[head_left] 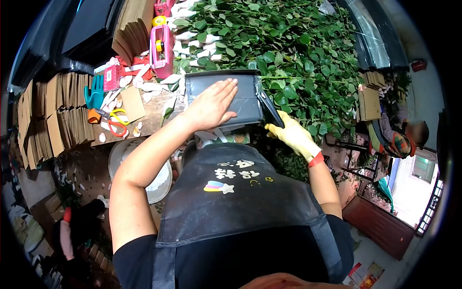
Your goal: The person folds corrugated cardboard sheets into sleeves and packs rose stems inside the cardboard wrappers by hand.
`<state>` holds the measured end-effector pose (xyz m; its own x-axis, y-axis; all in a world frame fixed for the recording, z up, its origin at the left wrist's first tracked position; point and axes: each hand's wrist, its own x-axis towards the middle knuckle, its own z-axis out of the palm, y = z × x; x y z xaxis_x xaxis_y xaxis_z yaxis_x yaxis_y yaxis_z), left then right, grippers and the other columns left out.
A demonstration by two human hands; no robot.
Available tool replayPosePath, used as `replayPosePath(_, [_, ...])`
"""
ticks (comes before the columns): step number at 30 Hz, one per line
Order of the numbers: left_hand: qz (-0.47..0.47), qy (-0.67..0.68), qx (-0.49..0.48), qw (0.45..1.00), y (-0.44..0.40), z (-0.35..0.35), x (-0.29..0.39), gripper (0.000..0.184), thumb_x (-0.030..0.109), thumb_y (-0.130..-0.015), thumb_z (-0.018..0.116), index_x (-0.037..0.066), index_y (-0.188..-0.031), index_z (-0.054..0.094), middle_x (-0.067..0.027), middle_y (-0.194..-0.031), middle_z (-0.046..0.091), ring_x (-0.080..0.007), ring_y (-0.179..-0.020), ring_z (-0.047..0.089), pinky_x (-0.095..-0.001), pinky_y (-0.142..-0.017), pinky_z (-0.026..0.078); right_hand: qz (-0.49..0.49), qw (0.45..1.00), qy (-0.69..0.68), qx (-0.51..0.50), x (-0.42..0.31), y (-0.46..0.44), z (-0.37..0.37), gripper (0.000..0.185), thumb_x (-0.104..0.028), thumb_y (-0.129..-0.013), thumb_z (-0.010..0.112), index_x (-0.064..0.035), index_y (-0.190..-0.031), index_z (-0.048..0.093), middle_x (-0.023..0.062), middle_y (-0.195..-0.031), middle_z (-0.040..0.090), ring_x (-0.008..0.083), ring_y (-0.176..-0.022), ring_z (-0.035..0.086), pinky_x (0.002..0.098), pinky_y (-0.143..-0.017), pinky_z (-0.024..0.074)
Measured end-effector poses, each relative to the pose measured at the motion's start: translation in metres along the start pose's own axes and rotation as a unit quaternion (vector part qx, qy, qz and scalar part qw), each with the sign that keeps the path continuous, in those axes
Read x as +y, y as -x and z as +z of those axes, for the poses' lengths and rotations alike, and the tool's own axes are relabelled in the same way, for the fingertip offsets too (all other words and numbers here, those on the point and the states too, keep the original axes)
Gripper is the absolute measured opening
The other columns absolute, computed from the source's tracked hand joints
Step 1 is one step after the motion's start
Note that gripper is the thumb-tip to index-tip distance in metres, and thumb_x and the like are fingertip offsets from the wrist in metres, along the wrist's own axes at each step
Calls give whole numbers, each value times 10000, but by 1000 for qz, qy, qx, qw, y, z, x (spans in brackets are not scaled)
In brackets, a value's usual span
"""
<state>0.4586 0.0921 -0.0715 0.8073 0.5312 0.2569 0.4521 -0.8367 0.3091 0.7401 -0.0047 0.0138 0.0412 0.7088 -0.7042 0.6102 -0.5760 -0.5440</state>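
Note:
My left hand (pixel 213 103), bare, lies flat on a dark grey wrapping sheet (pixel 249 107) at the table's front edge, fingers stretched out. In a pale yellow glove, my right hand (pixel 290 131) grips a black stapler (pixel 272 109) with a silver front end. The stapler's front end is at the right edge of the wrapping sheet. Green rose stems and leaves (pixel 298 48) spread behind and to the right of the sheet. What lies under the sheet is hidden.
A pink tape dispenser (pixel 161 50), orange-and-yellow-handled scissors (pixel 114 120) and a teal glove (pixel 95 91) lie left on the table. Stacked cardboard (pixel 60 113) stands further left. A white bucket (pixel 161 183) sits below the table edge. Another person (pixel 397 137) is at the right.

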Motion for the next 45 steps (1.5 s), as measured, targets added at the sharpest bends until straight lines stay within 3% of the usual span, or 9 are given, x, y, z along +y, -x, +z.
replayPosePath(10, [-36,135,11,990,5,-10,10,717,337,-958,700,-9,-1530,439,-255,-1591,428,-396,-1501,391,-483,-1262,288,31,963,237,127,-43,29,-5,593,-484,-993,597,-87,-1432,563,210,-1108,745,370,-1042,719,454,-913,557])
replayPosePath(15, [-222,664,115,704,26,-24,80,929,323,-993,701,110,-1665,96,-187,-1639,359,-326,-1515,367,-480,-1255,283,-161,979,56,111,-84,64,29,611,-344,-975,692,-30,-1474,530,209,-1198,721,296,-1035,732,375,-909,566])
replayPosePath(19, [-289,755,293,510,45,-41,84,482,159,-988,612,-52,-1405,495,-196,-1301,667,-245,-1076,684,-395,-1033,490,-242,908,-342,9,-116,37,64,426,-190,-1059,605,-21,-1447,554,113,-1251,705,147,-1080,691,279,-915,541])
replayPosePath(23, [-451,545,348,615,95,-19,23,510,122,-954,671,-8,-1385,431,-111,-1067,677,-178,-817,640,-326,-799,543,-395,800,315,324,-64,-56,59,483,-118,-975,568,-57,-1453,540,204,-1431,598,361,-1329,554,476,-1153,420])
replayPosePath(26, [-468,72,279,835,146,42,-51,704,196,-849,808,31,-1442,466,-206,-1196,626,-382,-1060,647,-478,-941,518,-198,903,231,304,-36,-39,48,448,-145,-1007,529,-47,-1443,551,248,-1339,646,373,-1230,635,471,-1059,504])
replayPosePath(29, [-544,28,151,825,160,43,-71,689,197,-816,836,39,-1417,539,-236,-1214,606,-420,-1132,595,-503,-972,489,-153,908,220,323,-21,-11,30,393,-139,-1018,513,-9,-1380,594,285,-1178,695,434,-1118,663,481,-983,534])
replayPosePath(34, [-384,-70,294,872,157,39,-104,362,126,-850,780,2,-1177,689,-210,-1170,617,-398,-1134,573,-494,-992,472,-275,898,85,333,-57,22,44,461,-151,-1011,629,-47,-1457,579,166,-1412,647,317,-1329,591,400,-1152,421])
replayPosePath(38, [-445,48,361,818,110,17,-148,321,221,-926,734,-1,-1158,713,-238,-1121,650,-412,-1078,623,-486,-972,490,-298,920,-25,253,-77,15,73,428,-129,-1007,637,-47,-1426,612,148,-1389,664,289,-1302,615,373,-1129,441])
replayPosePath(45, [-493,107,179,845,57,7,-217,488,432,-1001,568,-18,-950,750,-308,-938,706,-484,-932,687,-552,-874,516,-283,927,67,236,-84,29,92,435,-191,-1004,665,-149,-1434,620,154,-1400,641,342,-1363,549,424,-1152,423])
